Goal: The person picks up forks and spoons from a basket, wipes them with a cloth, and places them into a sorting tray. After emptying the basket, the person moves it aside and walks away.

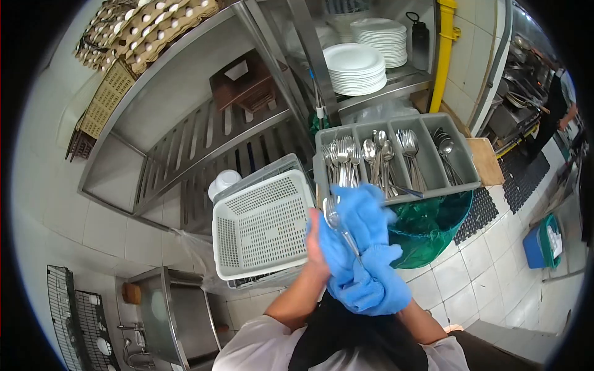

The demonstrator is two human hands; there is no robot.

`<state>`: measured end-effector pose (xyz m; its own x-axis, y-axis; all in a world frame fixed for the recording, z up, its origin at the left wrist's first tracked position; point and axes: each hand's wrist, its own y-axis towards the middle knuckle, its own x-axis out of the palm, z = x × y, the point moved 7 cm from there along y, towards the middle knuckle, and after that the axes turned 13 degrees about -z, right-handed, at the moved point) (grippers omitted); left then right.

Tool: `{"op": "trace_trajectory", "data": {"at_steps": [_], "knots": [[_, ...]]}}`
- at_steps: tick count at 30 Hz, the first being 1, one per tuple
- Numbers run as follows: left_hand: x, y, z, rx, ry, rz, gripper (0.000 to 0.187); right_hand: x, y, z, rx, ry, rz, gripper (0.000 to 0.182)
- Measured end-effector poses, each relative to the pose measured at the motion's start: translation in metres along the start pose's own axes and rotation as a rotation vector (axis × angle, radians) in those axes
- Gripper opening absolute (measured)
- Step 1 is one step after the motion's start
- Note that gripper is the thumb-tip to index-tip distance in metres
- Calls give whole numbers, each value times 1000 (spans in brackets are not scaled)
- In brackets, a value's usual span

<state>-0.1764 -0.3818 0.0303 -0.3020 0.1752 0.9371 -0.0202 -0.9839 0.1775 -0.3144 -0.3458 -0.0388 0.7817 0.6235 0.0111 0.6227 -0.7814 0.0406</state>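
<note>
A blue cloth (362,229) is bunched over both hands in front of my body. A metal fork (342,230) lies on the cloth, its tines toward the cutlery tray. My left hand (317,244) is at the cloth's left edge, its fingers mostly covered. The cloth wraps my right hand, so its fingers are hidden. Just beyond the hands sits a grey cutlery tray (365,132) with forks (342,157) in the left compartment, spoons (378,157) beside them, and more cutlery in the two right compartments. A white perforated basket (263,226) stands left of the hands.
White plates (354,65) are stacked on the metal shelf behind the tray. A bin with a green liner (427,232) stands below the tray. Egg trays (148,28) sit at the upper left. Another person (554,114) stands at the far right.
</note>
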Motion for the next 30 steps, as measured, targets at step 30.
{"op": "trace_trajectory", "data": {"at_steps": [30], "knots": [[-45,41,2,-372,1106,406,25,23,13,-90,116,-1180,-44,22]]}}
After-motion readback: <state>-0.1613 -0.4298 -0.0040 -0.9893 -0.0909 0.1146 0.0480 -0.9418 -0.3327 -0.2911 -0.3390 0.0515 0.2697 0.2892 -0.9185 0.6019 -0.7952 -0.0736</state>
